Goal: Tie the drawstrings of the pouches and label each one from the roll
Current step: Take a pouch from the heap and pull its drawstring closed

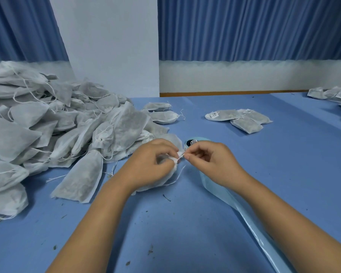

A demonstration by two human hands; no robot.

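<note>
Just now the left hand [152, 162] is curling round the gathered neck of a white mesh pouch [165, 182], thumb and fingers bunching the fabric, while the rest of the pouch is lying on the blue table [185, 223] beneath the palm. The right hand [211, 162] is facing it, just beside it. Its thumb and forefinger are pinching the drawstring [182, 155], which is running taut between the two hands, and its other fingers are curling loosely. A loose end of the string is trailing onto the table below the hands. The roll [193, 142] is sitting just behind the right hand's knuckles, pale blue and partly hidden by them. Its backing strip [234, 201] is coming out from under the right wrist and running along the table beside the right forearm towards the near right corner. To the left a big heap [47, 125] of pouches is spilling across the table with strings hanging loose, its nearest one lying just beside the left forearm. Beyond the roll, well apart from it, a small cluster [238, 118] of pouches is lying together, two of them showing white labels, and more labelled ones [335, 94] are lying at the far right edge. Small dark flecks are dotting the table near the forearms.
</note>
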